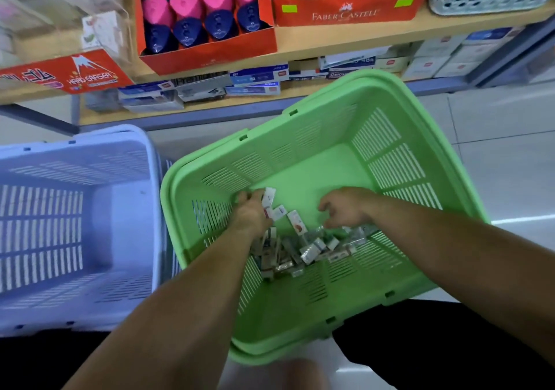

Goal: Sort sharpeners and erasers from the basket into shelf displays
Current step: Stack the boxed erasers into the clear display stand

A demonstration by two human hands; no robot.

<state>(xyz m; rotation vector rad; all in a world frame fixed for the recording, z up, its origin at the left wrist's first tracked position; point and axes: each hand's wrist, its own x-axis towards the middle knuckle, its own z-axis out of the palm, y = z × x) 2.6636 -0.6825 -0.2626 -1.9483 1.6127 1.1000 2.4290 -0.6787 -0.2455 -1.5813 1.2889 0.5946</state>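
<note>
Green basket (387, 161) sits tilted on the floor in front of the shelf (360, 40), probably so its load slides to one end. The packets (300, 248), small, white and clear-wrapped, lie heaped in the near corner. Most of the basket floor is bare.

Left hand (252, 212) is low inside, fingers closed round a few white packets that stick up past its knuckles. My guess is it gathers several per trip to save reaching.

Right hand (345, 209) hovers over the heap, fingers curled down. Cannot tell if it pinches anything, since the tips are lost in the clutter.

Lilac basket (75, 209) stands beside it, left. Above, a red box (210, 59) holds pink and blue sharpeners (207, 17), and a "Hard Eraser" sign (90, 74) marks the likely eraser spot.

Packet print is too blurred to tell eraser from sharpener. The shelf tops are cut off.
</note>
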